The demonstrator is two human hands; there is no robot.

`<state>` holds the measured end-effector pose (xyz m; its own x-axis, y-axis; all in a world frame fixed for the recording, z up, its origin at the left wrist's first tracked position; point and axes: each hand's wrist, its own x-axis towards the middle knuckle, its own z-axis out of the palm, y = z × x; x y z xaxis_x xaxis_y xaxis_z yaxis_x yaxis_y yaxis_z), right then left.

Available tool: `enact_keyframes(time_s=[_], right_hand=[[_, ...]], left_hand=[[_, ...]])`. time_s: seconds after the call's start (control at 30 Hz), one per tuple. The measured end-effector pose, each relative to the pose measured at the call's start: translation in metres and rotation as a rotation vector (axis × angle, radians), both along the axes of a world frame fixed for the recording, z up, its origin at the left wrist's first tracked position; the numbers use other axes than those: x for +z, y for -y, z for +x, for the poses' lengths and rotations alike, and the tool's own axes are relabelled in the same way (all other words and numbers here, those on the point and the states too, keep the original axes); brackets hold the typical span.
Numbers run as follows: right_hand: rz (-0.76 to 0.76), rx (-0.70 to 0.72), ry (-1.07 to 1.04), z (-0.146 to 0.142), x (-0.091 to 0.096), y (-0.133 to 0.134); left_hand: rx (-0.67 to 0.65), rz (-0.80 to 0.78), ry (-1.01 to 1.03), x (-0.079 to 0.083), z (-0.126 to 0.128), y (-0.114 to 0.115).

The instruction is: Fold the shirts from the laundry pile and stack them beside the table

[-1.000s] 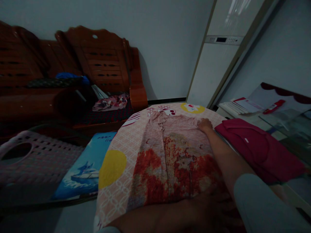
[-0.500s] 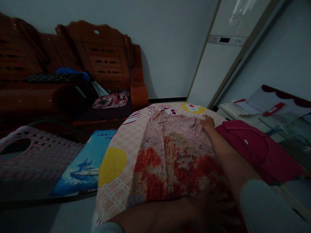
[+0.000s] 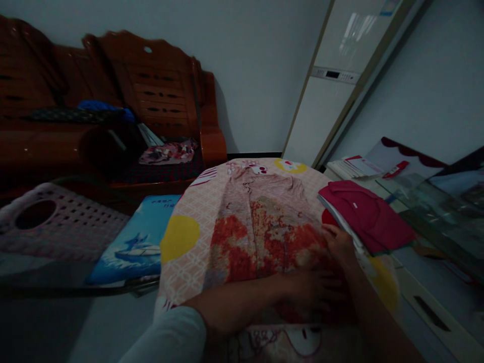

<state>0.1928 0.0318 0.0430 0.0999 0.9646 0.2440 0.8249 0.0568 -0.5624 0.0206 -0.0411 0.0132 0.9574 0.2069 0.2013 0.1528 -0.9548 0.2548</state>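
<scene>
A pinkish shirt (image 3: 264,201) with a red and tan print lies spread on a round table with a patterned cloth (image 3: 189,201). Across its lower part rests my left hand (image 3: 315,288), palm down and fingers spread, somewhat blurred. At the shirt's right edge, my right hand (image 3: 339,246) has its fingers bent over the fabric and appears to pinch it; the thumb is hard to see. Just beyond that hand lies a folded dark-red garment (image 3: 365,214).
A wooden sofa (image 3: 159,96) with crumpled clothing (image 3: 168,152) stands behind at left. A woven basket (image 3: 68,222) and a blue printed bag (image 3: 132,242) are left of the table. On the right are a glass-topped stand (image 3: 434,206), papers (image 3: 351,168) and a tall white air conditioner (image 3: 313,116).
My right hand has come down from the shirt's upper right sleeve to its lower right edge. My left hand stays flat on the lower part. The view has shifted a little.
</scene>
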Motion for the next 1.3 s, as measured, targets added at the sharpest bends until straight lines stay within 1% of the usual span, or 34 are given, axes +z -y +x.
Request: enact_keyframes(time_s=[0.03,0.07,0.1,0.13,0.17,0.2,0.23,0.3,0.33,0.4,0.43,0.47,0.53,0.57,0.63,0.67,0.77,0.87,0.93,1.0,1.17,1.23,1.3], right_hand=[[0.014,0.002,-0.021,-0.002,0.003,0.012],[0.031,0.005,-0.040,-0.005,0.005,0.023],[0.053,0.008,-0.058,-0.009,0.007,0.033],[0.074,0.010,-0.078,-0.012,0.008,0.043],[0.086,0.014,-0.104,-0.016,0.009,0.052],[0.089,0.025,-0.137,-0.021,0.008,0.061],[0.085,0.045,-0.171,-0.026,0.007,0.069],[0.064,0.114,-0.229,-0.041,0.003,0.086],[0.052,0.164,-0.249,-0.051,0.001,0.093],[0.027,0.284,-0.267,-0.073,-0.001,0.108],[0.010,0.363,-0.266,-0.086,-0.002,0.115],[-0.007,0.456,-0.259,-0.099,-0.002,0.121],[-0.028,0.676,-0.220,-0.123,-0.001,0.133],[-0.031,0.781,-0.197,-0.134,-0.001,0.139],[-0.019,0.935,-0.131,-0.151,-0.002,0.148],[-0.006,0.975,-0.087,-0.158,-0.003,0.152],[0.049,1.000,0.074,-0.170,-0.006,0.159],[0.117,0.987,0.173,-0.175,-0.010,0.161],[0.147,0.980,0.165,-0.177,-0.010,0.161],[0.159,0.981,0.099,-0.178,-0.008,0.161],[0.151,1.017,-0.112,-0.187,-0.002,0.160],[0.143,1.031,-0.108,-0.192,-0.002,0.160],[0.122,1.051,-0.040,-0.197,-0.003,0.161]], left_hand=[[-0.068,-0.083,-0.001,0.007,-0.004,-0.004],[-0.106,-0.187,0.004,0.016,-0.010,-0.010],[-0.109,-0.305,0.010,0.026,-0.019,-0.016],[-0.083,-0.399,0.029,0.037,-0.032,-0.023],[-0.007,-0.449,0.069,0.048,-0.047,-0.030],[0.124,-0.463,0.122,0.059,-0.065,-0.037],[0.287,-0.438,0.149,0.068,-0.086,-0.042],[0.647,-0.342,0.103,0.080,-0.130,-0.051],[0.833,-0.275,0.057,0.083,-0.151,-0.052],[1.057,-0.220,0.022,0.083,-0.191,-0.049],[1.224,-0.186,-0.032,0.081,-0.208,-0.045],[1.361,-0.168,-0.082,0.077,-0.222,-0.039],[1.562,-0.154,-0.164,0.068,-0.244,-0.024],[1.622,-0.165,-0.198,0.063,-0.251,-0.017],[1.670,-0.200,-0.260,0.055,-0.260,-0.003],[1.666,-0.221,-0.289,0.052,-0.261,0.002],[1.602,-0.249,-0.322,0.047,-0.255,0.014],[1.568,-0.226,-0.312,0.049,-0.240,0.021],[1.570,-0.203,-0.333,0.051,-0.233,0.024],[1.567,-0.194,-0.354,0.052,-0.234,0.025],[1.531,-0.240,-0.322,0.051,-0.261,0.024],[1.522,-0.262,-0.321,0.050,-0.269,0.024],[1.533,-0.283,-0.332,0.050,-0.270,0.026]])
